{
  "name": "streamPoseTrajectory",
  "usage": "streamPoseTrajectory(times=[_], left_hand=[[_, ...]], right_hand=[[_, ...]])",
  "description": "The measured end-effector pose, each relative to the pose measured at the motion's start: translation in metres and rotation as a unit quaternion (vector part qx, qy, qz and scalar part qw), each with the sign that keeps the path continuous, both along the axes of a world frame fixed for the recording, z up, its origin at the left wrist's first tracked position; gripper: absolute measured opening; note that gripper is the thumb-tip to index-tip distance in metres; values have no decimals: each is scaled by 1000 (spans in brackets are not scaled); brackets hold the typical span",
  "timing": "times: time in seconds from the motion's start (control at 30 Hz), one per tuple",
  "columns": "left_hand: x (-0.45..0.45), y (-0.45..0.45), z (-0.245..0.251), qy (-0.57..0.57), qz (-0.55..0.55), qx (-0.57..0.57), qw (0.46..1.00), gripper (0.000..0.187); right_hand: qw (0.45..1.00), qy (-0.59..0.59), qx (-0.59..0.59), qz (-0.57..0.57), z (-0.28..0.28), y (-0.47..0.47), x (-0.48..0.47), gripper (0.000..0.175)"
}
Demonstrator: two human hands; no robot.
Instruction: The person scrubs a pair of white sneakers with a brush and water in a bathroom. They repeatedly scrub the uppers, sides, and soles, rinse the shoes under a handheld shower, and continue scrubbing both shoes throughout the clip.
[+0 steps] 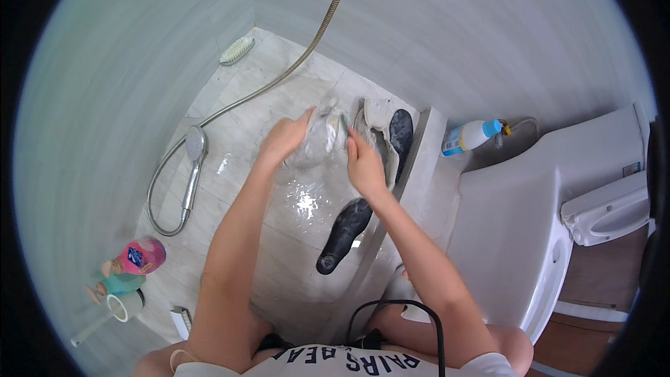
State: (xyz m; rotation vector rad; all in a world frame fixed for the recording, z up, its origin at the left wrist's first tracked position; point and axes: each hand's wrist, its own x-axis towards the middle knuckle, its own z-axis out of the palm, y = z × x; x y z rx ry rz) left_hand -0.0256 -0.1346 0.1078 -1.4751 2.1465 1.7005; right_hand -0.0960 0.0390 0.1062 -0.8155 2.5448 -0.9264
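Observation:
My left hand (pixel 285 139) is at the left edge of a wet, light-coloured shoe (pixel 319 139), blurred by motion, its fingers around its rim. On the shoe's right side, my right hand (pixel 364 162) has its fingers closed on something thin and greenish at the shoe's opening, too blurred to name. A second pale shoe (pixel 390 154) lies beside the curb, right of my right hand. One black insole (pixel 401 133) leans by that shoe; another black insole (pixel 345 233) lies on the wet floor below my right hand.
A shower head (pixel 196 146) with a metal hose (pixel 277 81) lies at the left. A scrub brush (pixel 238 51) is in the far corner. Pump bottles (pixel 144 256) stand lower left. Beyond the raised curb (pixel 403 193) are a white bottle with a blue cap (pixel 471 136) and a toilet (pixel 507 225).

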Motion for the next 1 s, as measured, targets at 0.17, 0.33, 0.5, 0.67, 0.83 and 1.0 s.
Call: streamPoseTrajectory(times=[0.17,0.33,0.5,0.67,0.83,1.0], left_hand=[[-2,7,32,-118,-74,-268,953,65],[13,43,15,-172,-162,-370,898,71],[38,26,-37,-227,-187,-203,934,92],[37,-7,-60,-72,48,80,993,106],[28,-32,-60,-22,80,324,942,84],[35,-20,-74,-97,62,259,959,50]], right_hand=[[961,-193,-117,-162,-104,39,40,41],[874,-346,-231,-250,-141,48,69,44],[908,-293,-187,-236,-139,32,67,44],[884,-250,-296,-261,-133,4,61,45],[890,-329,-304,-77,-96,-12,94,42],[945,-286,-153,36,-87,23,116,42]])
